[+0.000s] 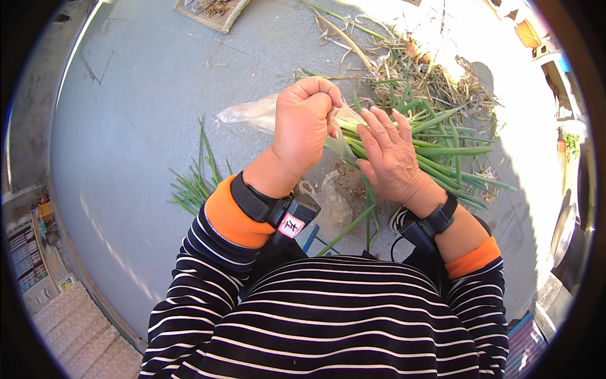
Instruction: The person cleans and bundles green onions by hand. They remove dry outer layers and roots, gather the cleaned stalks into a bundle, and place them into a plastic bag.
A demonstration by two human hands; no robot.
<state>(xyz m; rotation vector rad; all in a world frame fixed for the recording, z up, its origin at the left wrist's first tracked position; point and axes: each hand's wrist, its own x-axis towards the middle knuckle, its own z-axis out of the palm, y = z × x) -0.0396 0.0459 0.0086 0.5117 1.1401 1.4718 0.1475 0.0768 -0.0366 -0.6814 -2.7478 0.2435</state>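
Observation:
My left hand is closed in a fist around the gathered edge of a clear plastic bag. The bag's closed end stretches left over the floor. White stalks of a bunch of green onions go into the bag's mouth, while the green leaves fan out to the right. Flat across the stalks lies my right hand, its fingers extended and slightly apart. What is under that palm is hidden.
A heap of dry leaves and trimmings lies beyond the bunch. More green onions are on the grey floor at left. Another crumpled plastic bag sits below my hands. A mat is at the far edge.

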